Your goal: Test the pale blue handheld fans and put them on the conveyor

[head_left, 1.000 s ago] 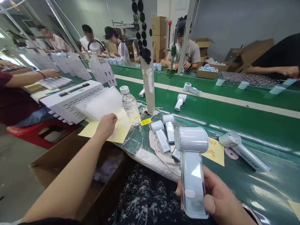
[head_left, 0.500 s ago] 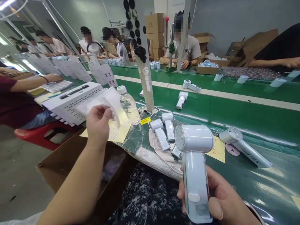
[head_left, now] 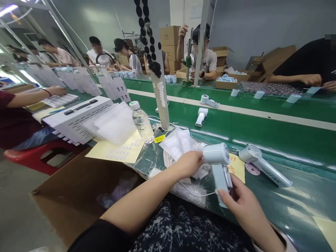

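Observation:
In my right hand (head_left: 241, 196) is a light-blue handheld fan (head_left: 215, 154), held upright by its handle with the round head on top. My left hand (head_left: 191, 163) is closed at a clear bubble-wrap bag (head_left: 177, 143), its fingertips partly hidden beside the fan's head. The bag lies over several other fans, which it mostly covers. To the right, another handheld fan (head_left: 270, 171) lies on the green table next to a round pink sticker (head_left: 252, 169). Behind the held fan shows a yellow paper (head_left: 237, 168) with red writing.
A water bottle (head_left: 143, 122) stands beside a metal post (head_left: 163, 105). Left are stacked bubble bags (head_left: 115, 122), a sticker sheet (head_left: 115, 150) and a vented white box (head_left: 78, 119). Two fans (head_left: 201, 117) lie on the green conveyor (head_left: 249, 119). Co-workers sit opposite and left.
My left hand has moved right from the bag stack, bringing a bubble-wrap bag over the fans. My right hand has turned the fan and moved it farther from me.

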`<state>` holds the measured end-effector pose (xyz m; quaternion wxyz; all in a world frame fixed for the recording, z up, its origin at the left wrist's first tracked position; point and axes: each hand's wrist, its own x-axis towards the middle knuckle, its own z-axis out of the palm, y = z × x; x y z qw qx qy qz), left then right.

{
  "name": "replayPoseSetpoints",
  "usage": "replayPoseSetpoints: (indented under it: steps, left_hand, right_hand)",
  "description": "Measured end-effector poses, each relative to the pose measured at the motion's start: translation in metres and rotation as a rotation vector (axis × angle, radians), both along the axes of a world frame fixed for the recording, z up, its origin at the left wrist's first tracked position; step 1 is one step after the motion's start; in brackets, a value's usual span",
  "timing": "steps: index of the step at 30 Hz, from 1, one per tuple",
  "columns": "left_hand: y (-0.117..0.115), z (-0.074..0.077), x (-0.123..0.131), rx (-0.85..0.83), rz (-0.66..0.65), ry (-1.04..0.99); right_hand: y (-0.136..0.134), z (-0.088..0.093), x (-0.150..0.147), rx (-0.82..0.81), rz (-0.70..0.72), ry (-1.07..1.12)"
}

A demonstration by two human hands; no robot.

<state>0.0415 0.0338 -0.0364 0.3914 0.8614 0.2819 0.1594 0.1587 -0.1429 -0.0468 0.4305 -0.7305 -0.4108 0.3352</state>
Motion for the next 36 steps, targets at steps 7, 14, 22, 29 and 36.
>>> replayPoseSetpoints:
  steps: [7,14,22,29,36]
  left_hand:
    - [0.025,0.008,-0.008,-0.148,0.048,-0.005]
    - [-0.033,0.056,-0.029,0.43,-0.231,0.044]
    - [-0.038,0.09,-0.09,0.507,-0.018,-0.004]
    - [0.004,0.104,-0.178,-0.161,0.476,-0.393]
    - [0.002,0.081,-0.281,0.035,0.909,-0.113]
  right_hand:
    - [0.018,-0.015,-0.005,-0.101,0.086,-0.295]
    - [0.02,0.014,-0.013,-0.057,0.165,-0.55]
    - [0.042,0.057,-0.036,0.083,0.471,0.969]
    - [0.078,0.077,-0.026,0.124,0.788,0.594]
    - [0.191,0.03,0.063,-0.095,0.09,-0.353]
